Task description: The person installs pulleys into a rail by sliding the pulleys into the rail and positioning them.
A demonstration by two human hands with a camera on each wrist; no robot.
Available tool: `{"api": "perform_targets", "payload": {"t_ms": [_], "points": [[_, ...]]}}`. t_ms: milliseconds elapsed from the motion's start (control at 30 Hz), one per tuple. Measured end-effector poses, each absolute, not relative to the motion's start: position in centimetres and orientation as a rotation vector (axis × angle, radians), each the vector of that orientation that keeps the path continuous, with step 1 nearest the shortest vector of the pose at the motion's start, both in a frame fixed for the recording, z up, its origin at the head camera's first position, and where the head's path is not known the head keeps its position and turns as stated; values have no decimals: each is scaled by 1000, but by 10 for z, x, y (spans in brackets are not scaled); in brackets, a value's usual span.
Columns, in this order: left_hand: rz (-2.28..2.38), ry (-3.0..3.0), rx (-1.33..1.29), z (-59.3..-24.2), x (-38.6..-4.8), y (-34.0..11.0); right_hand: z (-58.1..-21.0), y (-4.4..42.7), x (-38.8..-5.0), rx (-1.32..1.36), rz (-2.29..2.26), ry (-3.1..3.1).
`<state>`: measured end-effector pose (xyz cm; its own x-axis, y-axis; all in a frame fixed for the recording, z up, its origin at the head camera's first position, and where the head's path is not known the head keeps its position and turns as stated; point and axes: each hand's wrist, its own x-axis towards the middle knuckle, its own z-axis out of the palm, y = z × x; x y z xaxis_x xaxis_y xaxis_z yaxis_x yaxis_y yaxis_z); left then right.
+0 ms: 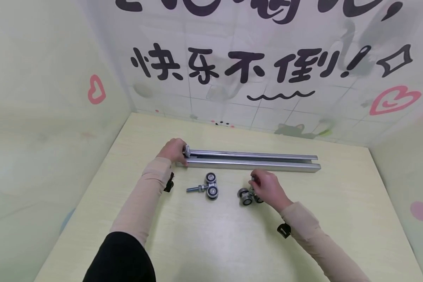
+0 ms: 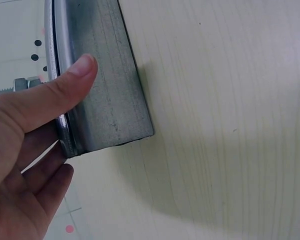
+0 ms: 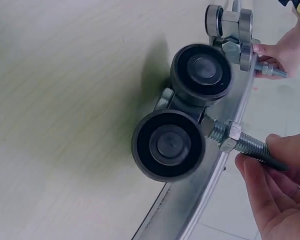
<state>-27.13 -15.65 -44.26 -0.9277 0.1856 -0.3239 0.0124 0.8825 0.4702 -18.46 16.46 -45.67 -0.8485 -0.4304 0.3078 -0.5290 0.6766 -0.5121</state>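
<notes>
A long silver metal rail (image 1: 250, 163) with a slot along its top lies across the table. My left hand (image 1: 174, 150) grips its left end, thumb on the near side wall (image 2: 102, 100) and fingers behind. A bolt with nuts (image 2: 20, 86) stands out beside that hand at the slot; its lower end is hidden. My right hand (image 1: 268, 188) pinches the threaded bolt (image 3: 252, 147) of a roller trolley (image 3: 190, 110), in front of the rail. A second roller trolley (image 1: 211, 186) lies between the hands, its bolt pointing left.
The pale wooden table (image 1: 211, 243) is bounded by a printed cloth backdrop (image 1: 225, 90) behind and cloth walls at both sides. A black wrist camera (image 1: 284, 230) sits on the right forearm.
</notes>
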Motion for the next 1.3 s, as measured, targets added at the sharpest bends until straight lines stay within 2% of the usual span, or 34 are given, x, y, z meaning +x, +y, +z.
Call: {"api": "perform_targets", "payload": {"t_ms": [333, 767, 1300], "points": [[678, 2675, 135, -442, -272, -156, -466, 168, -173, 819, 964, -2591], [694, 2675, 154, -443, -272, -157, -485, 172, -167, 725, 1164, -2597], [697, 2669, 150, -445, -272, -159, -486, 174, -165, 736, 1019, -2547]]}}
